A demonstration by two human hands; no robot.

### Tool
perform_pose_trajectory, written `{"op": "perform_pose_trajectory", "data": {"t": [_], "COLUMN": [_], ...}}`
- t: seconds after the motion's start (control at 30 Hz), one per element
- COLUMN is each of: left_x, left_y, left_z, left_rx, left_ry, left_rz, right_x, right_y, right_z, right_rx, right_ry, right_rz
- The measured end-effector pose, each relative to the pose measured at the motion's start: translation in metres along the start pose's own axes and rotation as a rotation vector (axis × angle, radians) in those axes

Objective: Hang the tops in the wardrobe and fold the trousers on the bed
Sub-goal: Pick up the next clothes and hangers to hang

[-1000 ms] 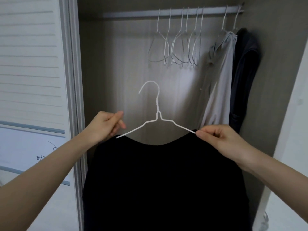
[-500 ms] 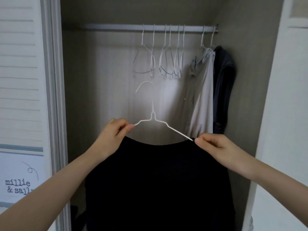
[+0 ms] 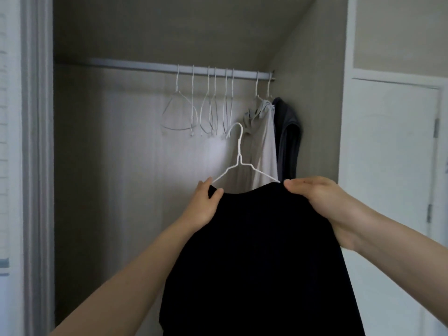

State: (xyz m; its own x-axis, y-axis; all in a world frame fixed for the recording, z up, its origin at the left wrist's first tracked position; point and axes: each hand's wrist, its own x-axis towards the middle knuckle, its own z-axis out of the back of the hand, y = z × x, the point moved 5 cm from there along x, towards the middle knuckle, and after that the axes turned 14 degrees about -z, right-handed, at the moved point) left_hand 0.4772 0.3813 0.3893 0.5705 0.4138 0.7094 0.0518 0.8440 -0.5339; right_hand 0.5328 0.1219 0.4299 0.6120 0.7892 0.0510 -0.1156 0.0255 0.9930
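On the far left is the pale slatted door (image 3: 7,141), then the grey frame of the wardrobe (image 3: 36,166). My left hand (image 3: 206,204) pinches the left shoulder of the black top (image 3: 254,263), thumb and fingers clamped on the dark cloth where the wire runs under it. The top is already threaded on a thin white wire hanger (image 3: 238,163), its hook upright and free, well below the rail (image 3: 169,68) — so I judge the hanging itself is not yet done. Above, a cluster of empty wire hangers (image 3: 206,112) dangles from that smooth metal rail, with bare rail to their left. Further right a pale grey top (image 3: 264,141) and a dark grey garment (image 3: 287,137) already hang, soft and limp against the wall. My right hand (image 3: 315,197) grips the top's right shoulder, fingers curled on fabric and hanger end. The top is matte, heavy-looking, draping straight down. No trousers or bed are in view — that folding is presumably still ahead.
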Motion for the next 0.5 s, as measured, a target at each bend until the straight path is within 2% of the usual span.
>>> {"op": "perform_pose_trajectory", "data": {"t": [0.13, 0.23, 0.37, 0.5], "left_x": [0.006, 0.002, -0.003, -0.006], "left_y": [-0.026, -0.047, -0.073, -0.085], "left_z": [-0.034, -0.049, -0.039, -0.029], "left_rx": [-0.196, -0.289, -0.454, -0.656], "left_ry": [0.211, 0.392, 0.335, 0.260], "left_rz": [-0.055, -0.131, -0.187, -0.206], "right_x": [-0.005, -0.002, 0.023, 0.060], "right_y": [0.020, 0.035, 0.054, 0.085], "right_z": [0.011, 0.012, 0.007, -0.010], "right_rx": [-0.084, -0.043, 0.061, 0.157], "right_ry": [-0.188, -0.225, -0.276, -0.306], "right_rz": [0.091, 0.113, 0.106, 0.184]}}
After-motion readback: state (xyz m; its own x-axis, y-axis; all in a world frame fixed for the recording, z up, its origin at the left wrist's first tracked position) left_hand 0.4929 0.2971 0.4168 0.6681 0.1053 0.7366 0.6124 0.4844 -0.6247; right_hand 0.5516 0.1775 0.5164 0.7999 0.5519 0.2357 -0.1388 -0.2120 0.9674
